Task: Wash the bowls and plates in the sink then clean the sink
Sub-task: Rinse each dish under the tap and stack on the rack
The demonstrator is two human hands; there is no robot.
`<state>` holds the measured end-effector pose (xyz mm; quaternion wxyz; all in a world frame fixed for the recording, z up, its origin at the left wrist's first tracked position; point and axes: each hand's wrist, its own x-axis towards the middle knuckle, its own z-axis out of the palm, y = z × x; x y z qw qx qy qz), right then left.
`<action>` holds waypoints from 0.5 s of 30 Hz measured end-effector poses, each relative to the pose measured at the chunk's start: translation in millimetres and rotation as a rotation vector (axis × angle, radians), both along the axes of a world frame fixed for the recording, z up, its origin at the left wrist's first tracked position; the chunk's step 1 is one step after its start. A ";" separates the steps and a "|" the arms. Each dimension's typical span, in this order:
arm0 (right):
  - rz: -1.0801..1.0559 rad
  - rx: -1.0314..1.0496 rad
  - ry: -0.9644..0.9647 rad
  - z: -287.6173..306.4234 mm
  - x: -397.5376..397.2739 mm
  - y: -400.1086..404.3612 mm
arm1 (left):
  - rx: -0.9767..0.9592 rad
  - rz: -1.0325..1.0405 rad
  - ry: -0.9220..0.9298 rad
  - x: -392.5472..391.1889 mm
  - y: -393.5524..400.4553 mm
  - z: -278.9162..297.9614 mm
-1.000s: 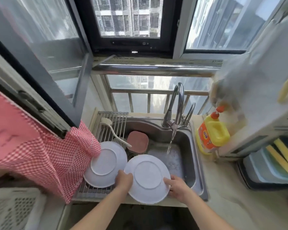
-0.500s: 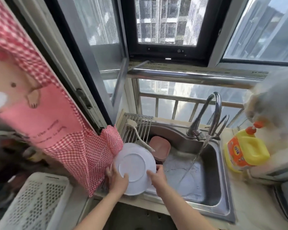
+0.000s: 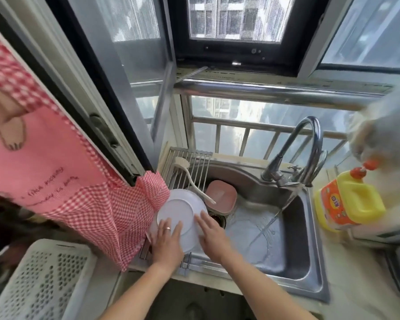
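Note:
A white plate (image 3: 183, 210) lies upside down on the wire drying rack (image 3: 192, 160) at the left of the steel sink (image 3: 303, 239), stacked on another white plate whose edge shows beneath. My left hand (image 3: 166, 242) rests flat on its near left rim with straight fingers. My right hand (image 3: 211, 236) lies flat on its near right rim. A pink bowl (image 3: 221, 199) sits upside down in the sink behind the plates. Water runs from the faucet (image 3: 303, 146) into the basin.
A white dish brush (image 3: 189, 174) lies on the rack, its handle reaching over the plate. A yellow detergent bottle (image 3: 349, 202) stands right of the sink. A red checked apron (image 3: 83, 197) hangs at the left above a white perforated basket (image 3: 42, 282).
The plate held upright over the sink has been carried left and laid on the other plate on the rack. Both hands have flattened onto it. The camera has turned left.

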<state>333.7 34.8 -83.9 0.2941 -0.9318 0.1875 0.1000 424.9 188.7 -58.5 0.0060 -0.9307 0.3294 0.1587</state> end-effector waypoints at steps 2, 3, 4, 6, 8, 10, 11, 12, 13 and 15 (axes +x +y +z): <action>-0.097 0.024 -0.031 -5.1 -15.5 -16.6 | 0.024 0.032 -0.064 -9.2 -21.2 5.5; -0.161 0.016 -0.027 -7.8 -25.4 -26.2 | 0.026 0.024 -0.081 -14.7 -33.6 6.8; -0.220 0.001 -0.002 -11.3 -36.9 -36.4 | -0.002 -0.003 -0.084 -20.1 -46.3 6.0; -0.299 -0.024 0.071 -17.3 -59.5 -59.2 | -0.120 -0.119 -0.048 -31.8 -71.7 -0.3; -0.368 -0.003 0.187 -33.6 -79.1 -83.4 | -0.209 -0.249 0.029 -42.2 -97.0 -13.6; -0.476 0.076 0.283 -57.4 -94.4 -105.8 | -0.264 -0.297 0.071 -51.9 -121.9 -36.1; -0.547 0.141 0.302 -72.1 -100.1 -115.6 | -0.280 -0.273 0.119 -55.1 -134.9 -48.6; -0.630 0.231 0.311 -86.8 -104.1 -125.2 | -0.292 -0.206 0.204 -57.3 -147.9 -58.8; -0.699 0.319 0.312 -97.3 -106.8 -133.3 | -0.302 -0.069 0.333 -57.8 -160.2 -72.9; -0.851 0.539 0.298 -114.8 -106.2 -144.7 | -0.370 0.357 0.674 -51.0 -186.1 -96.8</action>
